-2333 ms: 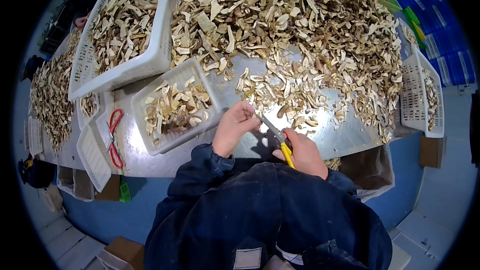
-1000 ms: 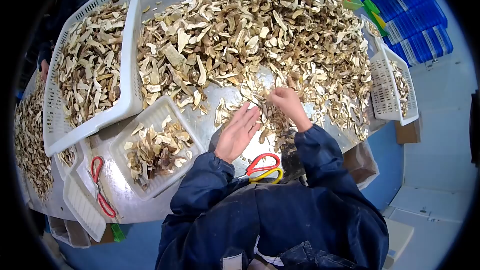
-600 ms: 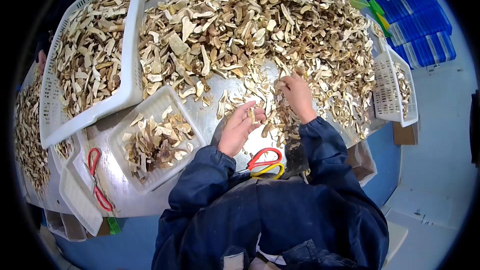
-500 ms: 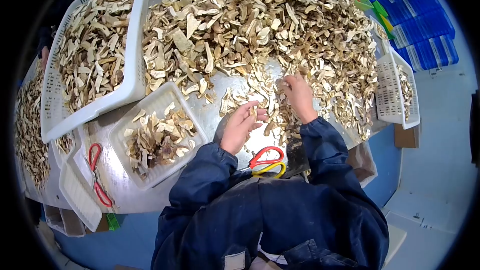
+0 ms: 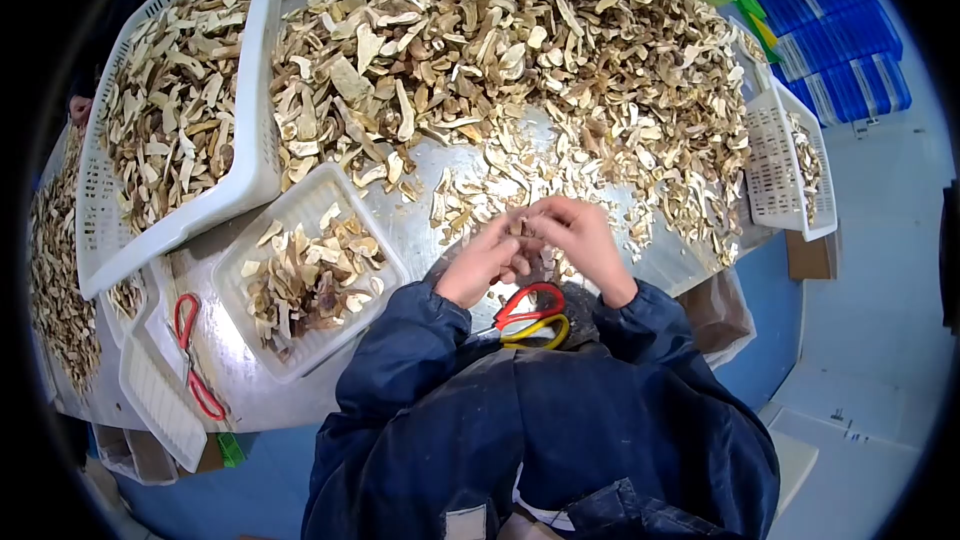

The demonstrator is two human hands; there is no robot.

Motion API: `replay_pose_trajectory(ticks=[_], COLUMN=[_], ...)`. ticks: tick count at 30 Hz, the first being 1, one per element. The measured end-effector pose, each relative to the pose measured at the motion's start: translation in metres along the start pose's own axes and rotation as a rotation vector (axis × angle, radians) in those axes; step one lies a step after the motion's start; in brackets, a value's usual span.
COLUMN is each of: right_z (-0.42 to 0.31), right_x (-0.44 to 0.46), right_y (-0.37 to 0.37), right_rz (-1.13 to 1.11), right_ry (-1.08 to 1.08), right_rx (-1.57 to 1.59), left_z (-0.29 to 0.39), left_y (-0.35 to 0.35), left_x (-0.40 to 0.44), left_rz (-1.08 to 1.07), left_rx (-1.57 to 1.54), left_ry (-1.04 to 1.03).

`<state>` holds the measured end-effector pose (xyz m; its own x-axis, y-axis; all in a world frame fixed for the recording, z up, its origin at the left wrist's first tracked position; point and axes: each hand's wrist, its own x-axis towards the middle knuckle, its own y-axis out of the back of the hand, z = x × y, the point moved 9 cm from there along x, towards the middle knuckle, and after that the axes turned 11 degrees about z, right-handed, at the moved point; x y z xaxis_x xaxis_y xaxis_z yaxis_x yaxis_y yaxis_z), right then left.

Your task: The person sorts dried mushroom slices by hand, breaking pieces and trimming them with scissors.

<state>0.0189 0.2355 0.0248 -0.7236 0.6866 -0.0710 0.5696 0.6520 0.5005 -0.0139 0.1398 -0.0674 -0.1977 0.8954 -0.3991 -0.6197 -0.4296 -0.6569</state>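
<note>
My left hand [image 5: 484,266] and my right hand [image 5: 585,243] meet fingertip to fingertip over the near edge of a large heap of dried mushroom slices [image 5: 460,40]. Between the fingertips a small brownish dried mushroom slice [image 5: 521,227] partly shows, mostly covered by the fingers. My left fingers are curled around it. The right thumb and forefinger pinch at the same spot; what they grip is hidden. Just below the hands lie scissors with one red and one yellow handle loop [image 5: 532,317], close to my body.
At left stand a tall white basket [image 5: 262,130] of slices and a shallow white tray [image 5: 232,270] with fewer pieces. Red-handled scissors [image 5: 186,350] lie beside a white lid-like tray [image 5: 160,400]. A white basket [image 5: 775,165] and stacked blue trays [image 5: 840,30] are at right. Another person's hand [image 5: 80,110] shows far left.
My right hand has come down and left from the heap to meet my left hand. The left fingers have curled inward. The view has shifted slightly.
</note>
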Motion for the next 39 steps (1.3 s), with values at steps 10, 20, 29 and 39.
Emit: replay_pose_trajectory(ticks=[10, 20, 29, 39], right_z=[0.010, 0.013, 0.001, 0.025], right_x=[0.077, 0.029, 0.125, 0.068], right_y=[-0.035, -0.032, -0.023, -0.031], right_rz=[0.200, -0.582, 0.140, -0.255], right_ry=[0.359, 0.481, 0.557, -0.107], right_rx=[-0.481, -0.583, -0.579, 0.075], left_z=[-0.004, 0.003, 0.014, 0.033], left_y=[-0.017, -0.012, 0.001, 0.036], left_x=[-0.014, -0.014, -0.007, -0.003], left_rz=[-0.154, -0.217, -0.094, 0.410], left_rx=[0.249, 0.014, -0.168, -0.020], left_ry=[0.104, 0.066, -0.045, -0.410])
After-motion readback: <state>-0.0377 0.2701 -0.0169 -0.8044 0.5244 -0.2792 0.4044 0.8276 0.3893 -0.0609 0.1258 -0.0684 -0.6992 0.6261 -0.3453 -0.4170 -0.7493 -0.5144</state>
